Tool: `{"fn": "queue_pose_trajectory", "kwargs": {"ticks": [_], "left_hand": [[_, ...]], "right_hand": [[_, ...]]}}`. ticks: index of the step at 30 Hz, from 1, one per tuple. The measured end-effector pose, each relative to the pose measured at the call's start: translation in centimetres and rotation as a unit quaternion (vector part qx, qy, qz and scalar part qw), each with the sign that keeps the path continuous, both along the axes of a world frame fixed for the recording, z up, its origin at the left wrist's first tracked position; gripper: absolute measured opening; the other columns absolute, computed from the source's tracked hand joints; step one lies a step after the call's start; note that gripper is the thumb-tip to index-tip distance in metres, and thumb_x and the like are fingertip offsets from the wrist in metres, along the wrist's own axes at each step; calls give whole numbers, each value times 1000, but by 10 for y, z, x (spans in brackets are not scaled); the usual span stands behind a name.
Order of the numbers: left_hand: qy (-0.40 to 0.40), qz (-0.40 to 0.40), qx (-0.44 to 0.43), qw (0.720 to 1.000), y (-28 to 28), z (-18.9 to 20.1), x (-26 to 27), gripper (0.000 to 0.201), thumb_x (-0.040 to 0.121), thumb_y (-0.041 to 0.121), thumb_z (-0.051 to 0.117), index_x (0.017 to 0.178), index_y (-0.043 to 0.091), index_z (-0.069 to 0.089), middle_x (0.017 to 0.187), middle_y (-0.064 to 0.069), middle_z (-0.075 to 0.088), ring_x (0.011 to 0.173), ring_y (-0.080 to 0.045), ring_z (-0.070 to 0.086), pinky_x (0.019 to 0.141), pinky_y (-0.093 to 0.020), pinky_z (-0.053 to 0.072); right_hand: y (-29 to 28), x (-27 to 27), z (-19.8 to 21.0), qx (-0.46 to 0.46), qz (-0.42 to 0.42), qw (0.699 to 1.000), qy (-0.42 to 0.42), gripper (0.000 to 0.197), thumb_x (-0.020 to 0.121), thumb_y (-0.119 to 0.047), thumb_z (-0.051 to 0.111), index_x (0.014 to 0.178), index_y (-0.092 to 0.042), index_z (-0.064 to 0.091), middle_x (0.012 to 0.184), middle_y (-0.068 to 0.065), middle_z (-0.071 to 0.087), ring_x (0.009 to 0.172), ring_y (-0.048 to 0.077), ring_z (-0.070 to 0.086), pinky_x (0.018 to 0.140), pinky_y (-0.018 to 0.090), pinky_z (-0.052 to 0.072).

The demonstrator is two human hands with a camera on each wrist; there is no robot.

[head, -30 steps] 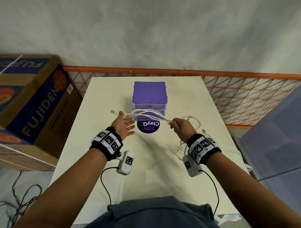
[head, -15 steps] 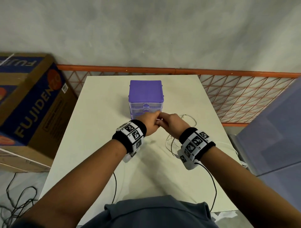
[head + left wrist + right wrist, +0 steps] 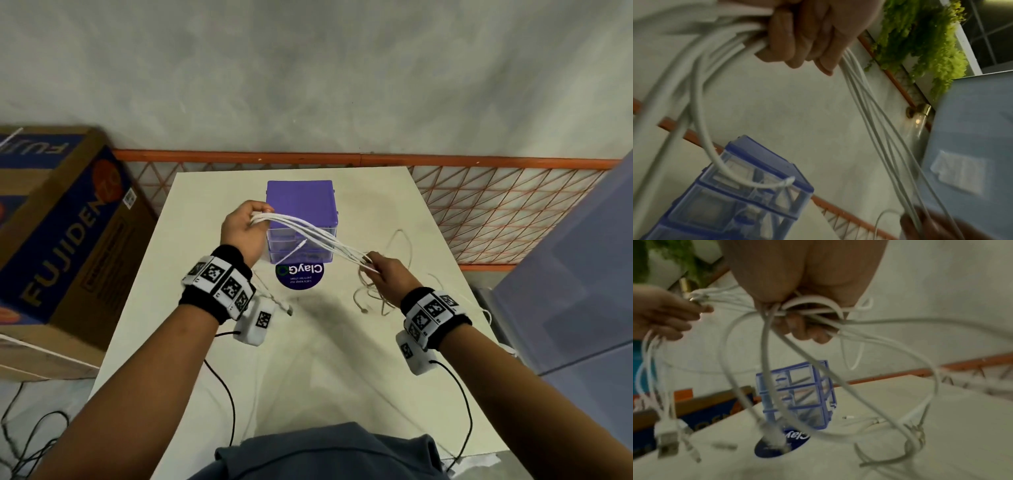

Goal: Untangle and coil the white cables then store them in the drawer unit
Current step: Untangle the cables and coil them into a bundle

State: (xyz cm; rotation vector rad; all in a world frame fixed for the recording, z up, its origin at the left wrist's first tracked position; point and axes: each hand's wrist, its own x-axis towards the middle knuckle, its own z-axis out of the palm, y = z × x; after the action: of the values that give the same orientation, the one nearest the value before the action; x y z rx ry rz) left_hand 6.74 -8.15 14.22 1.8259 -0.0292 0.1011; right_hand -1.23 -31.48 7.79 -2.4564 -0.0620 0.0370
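Note:
A bundle of white cables (image 3: 310, 233) stretches in the air between my two hands, in front of the purple drawer unit (image 3: 300, 219). My left hand (image 3: 246, 226) grips one end of the bundle, raised beside the unit's left edge; its fingers (image 3: 797, 48) curl round the strands. My right hand (image 3: 383, 274) grips the other end, lower and to the right. Loose loops (image 3: 838, 386) hang from it down to the table. Plug ends (image 3: 668, 444) dangle below the left hand. The unit's drawers look closed.
The cream table (image 3: 308, 359) carries a round blue ClayGo sticker (image 3: 300, 277) in front of the unit. More slack cable (image 3: 394, 274) lies at the right. A Fujiden cardboard box (image 3: 61, 233) stands at the left, an orange mesh fence (image 3: 479, 212) behind, a blue panel (image 3: 582, 274) at the right.
Half a second ago my hands met close together before the unit. They have since drawn apart, the left up and leftward, the right rightward, stretching the cable strands between them.

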Motion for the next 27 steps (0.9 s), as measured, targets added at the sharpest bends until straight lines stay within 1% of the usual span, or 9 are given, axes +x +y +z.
{"fn": "queue_pose_trajectory", "kwargs": {"ticks": [3,6,10,14,17,19,22,24,27], "left_hand": [[0,2,-4,1000,5,-2,0,18,88,-5,49,86,12,57,76,5,57,63,6,51,57,2,36],[34,25,-35,999,9,-5,2,26,90,0,48,76,20,56,55,12,48,43,0,41,43,-7,30],[68,19,-22,997,12,-7,-4,18,92,4,46,84,17,57,53,7,41,50,-9,32,49,-18,26],[106,15,-26,994,12,-13,-7,31,93,7,45,71,26,53,31,17,42,50,-10,31,48,-18,24],[116,-2,-30,993,12,-9,-10,32,93,5,44,71,26,53,30,17,40,42,-5,34,38,-12,24],[116,-21,-33,993,8,-2,-13,30,93,4,43,73,24,54,30,16,40,33,-4,34,30,-10,21],[97,-59,-38,993,0,8,-20,18,93,3,43,86,14,56,31,18,41,29,1,38,31,-6,24],[84,-63,-53,993,-3,15,-19,17,93,0,42,93,11,55,31,17,42,27,2,38,32,-4,24],[95,-30,-86,991,3,21,-10,27,92,3,42,81,20,59,32,12,36,26,-3,28,31,-9,19]], "right_hand": [[2,-1,-2,42,-18,998,-40,21,90,-26,41,82,-9,51,64,-3,44,61,20,40,59,23,30],[-4,-3,-14,94,-83,987,-99,25,82,-22,49,76,2,56,67,-4,41,60,8,40,60,6,33],[-12,-9,-29,141,-149,978,-34,19,86,-8,55,68,-13,50,58,-3,49,51,4,44,53,14,33],[-7,-9,-26,293,-202,934,-15,28,89,-3,47,65,-17,48,56,4,49,41,5,53,56,26,47],[-3,-5,-25,264,-219,939,11,22,88,-11,53,67,-20,49,58,3,45,31,3,44,45,23,42],[1,-3,-26,190,-209,958,46,10,81,-21,63,77,-23,54,66,0,49,43,3,48,48,22,41],[11,0,-33,48,-144,977,151,38,75,-31,71,107,-20,55,84,1,53,79,20,54,72,26,40],[15,0,-38,49,-152,974,158,39,79,-29,68,114,-16,56,88,4,55,84,22,52,75,27,38],[7,-3,-42,123,-223,961,105,22,84,-20,62,103,-10,63,84,6,58,81,22,53,69,21,38]]}}
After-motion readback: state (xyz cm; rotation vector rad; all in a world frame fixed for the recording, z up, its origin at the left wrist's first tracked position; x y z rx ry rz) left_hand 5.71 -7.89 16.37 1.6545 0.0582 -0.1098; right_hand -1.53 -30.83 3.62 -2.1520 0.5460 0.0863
